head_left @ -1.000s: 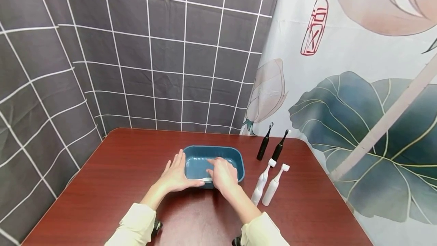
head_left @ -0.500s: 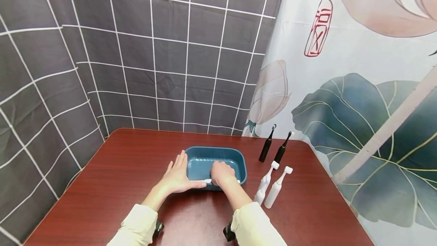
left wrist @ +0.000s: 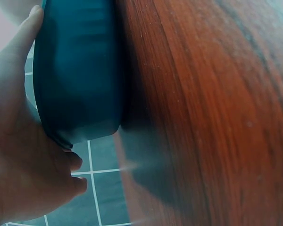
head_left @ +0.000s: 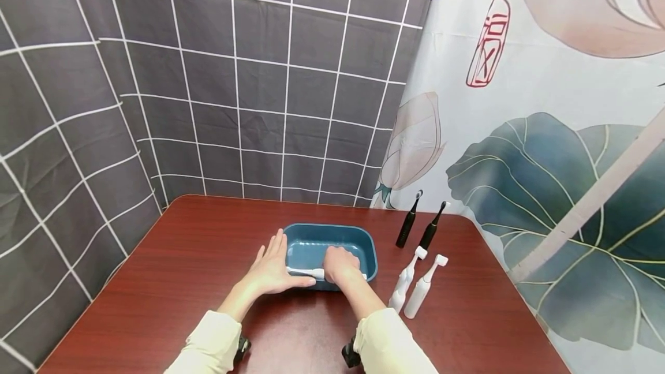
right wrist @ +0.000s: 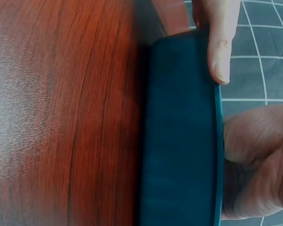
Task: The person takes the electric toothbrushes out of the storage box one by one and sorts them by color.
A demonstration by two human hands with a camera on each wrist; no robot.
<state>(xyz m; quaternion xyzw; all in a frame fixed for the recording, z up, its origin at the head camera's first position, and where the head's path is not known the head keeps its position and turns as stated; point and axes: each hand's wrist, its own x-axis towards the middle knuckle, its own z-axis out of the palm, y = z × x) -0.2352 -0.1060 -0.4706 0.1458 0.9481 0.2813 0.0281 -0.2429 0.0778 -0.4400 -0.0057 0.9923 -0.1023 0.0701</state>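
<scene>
A blue rectangular bin [head_left: 363, 235] stands on the table in front of me. My left hand [head_left: 271, 267] rests against its near left corner, fingers straight and spread along the left side, thumb along the near rim. My right hand [head_left: 341, 263] reaches inside with curled fingers and grips a white electric toothbrush [head_left: 310, 273]. The toothbrush lies along the near wall and shows on both sides of the fist; its middle is hidden. In the right wrist view, the bin's outer wall [right wrist: 181, 132] covers the right fingertips, and the left thumb [right wrist: 220, 66] lies on the rim.
On the right stand two white electric toothbrushes [head_left: 418, 293] with two black ones [head_left: 407, 227] behind them. The brown wooden table [head_left: 208, 247] ends at a grey grid curtain [head_left: 260, 131] behind and a floral curtain [head_left: 493, 160] to the right.
My right hand has lowered into the bin, its fingers going from extended to curled round the white toothbrush, which shows more now. The left hand stays at the corner. The head view has shifted slightly.
</scene>
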